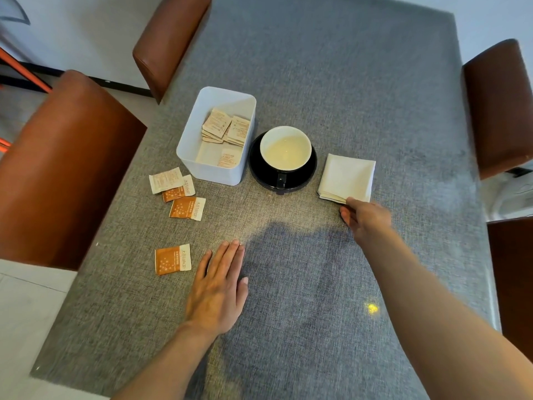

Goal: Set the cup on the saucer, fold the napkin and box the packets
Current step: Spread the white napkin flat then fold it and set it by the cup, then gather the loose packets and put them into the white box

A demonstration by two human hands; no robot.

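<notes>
A black cup [285, 148] with a pale inside stands on the black saucer [308, 176], handle toward me. Right of it lies a white napkin [347, 177], folded into a square. My right hand [366, 219] pinches the napkin's near corner. A white box [187, 148] left of the saucer holds several pale packets [225, 127]. Outside the box lie a pale packet [165, 180] and three orange ones [187, 207], [178, 192], [172, 259]. My left hand [219, 287] rests flat on the table, fingers together, just right of the nearest orange packet.
The grey cloth-textured table [331, 82] stretches far back. Brown leather chairs stand at the left [66, 168], the back left [170, 39] and the right [499, 108]. The table's left edge runs close to the loose packets.
</notes>
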